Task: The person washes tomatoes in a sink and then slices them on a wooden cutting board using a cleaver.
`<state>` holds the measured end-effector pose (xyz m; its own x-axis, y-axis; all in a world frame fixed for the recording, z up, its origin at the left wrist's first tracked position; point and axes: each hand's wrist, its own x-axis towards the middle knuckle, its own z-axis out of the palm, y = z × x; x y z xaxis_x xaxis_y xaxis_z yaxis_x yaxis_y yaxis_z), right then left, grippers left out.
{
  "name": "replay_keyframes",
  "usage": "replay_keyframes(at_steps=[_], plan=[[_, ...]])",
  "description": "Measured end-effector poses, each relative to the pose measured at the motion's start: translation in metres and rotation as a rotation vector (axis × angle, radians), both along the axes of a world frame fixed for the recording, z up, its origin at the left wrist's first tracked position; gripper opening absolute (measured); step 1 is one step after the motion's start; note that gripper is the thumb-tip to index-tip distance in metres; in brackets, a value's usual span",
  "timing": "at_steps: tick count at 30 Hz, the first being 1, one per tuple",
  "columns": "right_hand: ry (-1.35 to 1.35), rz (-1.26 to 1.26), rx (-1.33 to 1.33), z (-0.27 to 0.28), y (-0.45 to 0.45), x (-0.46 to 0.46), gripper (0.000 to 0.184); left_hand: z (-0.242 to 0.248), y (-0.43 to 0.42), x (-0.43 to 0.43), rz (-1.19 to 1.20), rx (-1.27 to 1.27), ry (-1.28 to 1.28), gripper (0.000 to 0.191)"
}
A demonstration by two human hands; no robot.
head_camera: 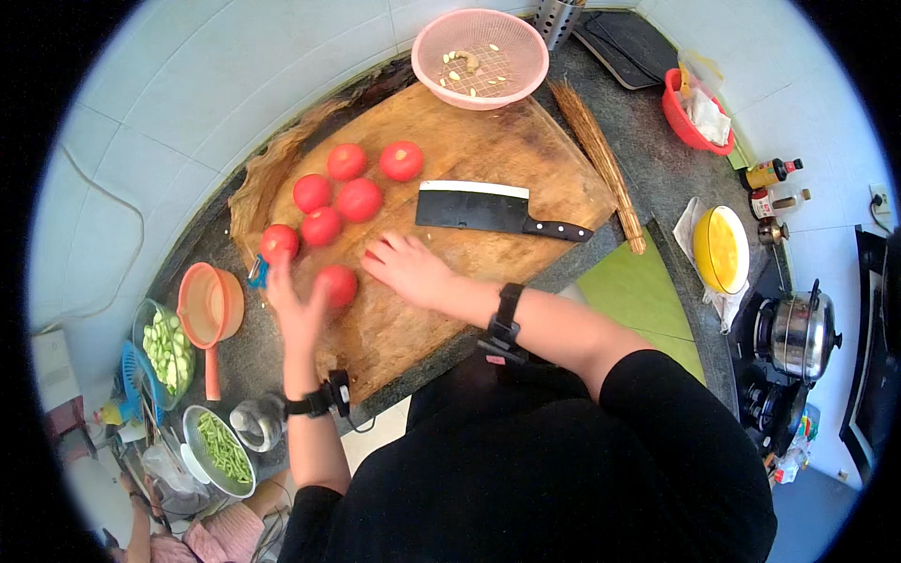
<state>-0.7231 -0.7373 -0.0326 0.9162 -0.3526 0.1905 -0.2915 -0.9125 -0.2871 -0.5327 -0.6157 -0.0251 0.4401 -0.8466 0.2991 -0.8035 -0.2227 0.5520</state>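
Observation:
Several red tomatoes (360, 200) lie grouped on the left part of a large wooden cutting board (486, 155). My left hand (292, 295), blurred, has its fingers apart between the leftmost tomato (279, 241) and a lower tomato (338, 286); whether it touches either is unclear. Palm down over the board is my right hand (405, 267), with a bit of red showing at its fingertips; its grip is hard to make out. A cleaver (473, 205) with a black handle lies flat beyond my right hand, its handle pointing right.
A pink colander (480, 98) with ginger and garlic stands at the board's far edge. An orange dipper (211, 306), a bowl of sliced green vegetable (167, 352) and a colander of cut green beans (224, 450) are at left. A straw whisk (598, 158) lies right; another person's arm (139, 528) shows lower left.

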Motion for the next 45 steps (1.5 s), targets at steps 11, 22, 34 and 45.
replay_keyframes(at_steps=[11,22,34,45], plan=[[-0.194,-0.168,0.145,0.004,-0.015,-0.065,0.064,-0.023,0.0,-0.022,0.004,0.014,-0.043,0.067],[0.277,-0.567,0.152,-0.002,-0.094,-0.218,0.042,-0.024,-0.021,-0.044,0.105,0.096,-0.345,0.073],[-0.429,-0.648,1.152,0.022,-0.119,-0.343,0.034,-0.007,-0.073,-0.102,0.05,0.306,-0.316,0.064],[-0.217,-0.387,1.529,0.061,-0.15,-0.372,0.034,-0.003,-0.13,-0.21,0.012,0.167,-0.066,0.06]])
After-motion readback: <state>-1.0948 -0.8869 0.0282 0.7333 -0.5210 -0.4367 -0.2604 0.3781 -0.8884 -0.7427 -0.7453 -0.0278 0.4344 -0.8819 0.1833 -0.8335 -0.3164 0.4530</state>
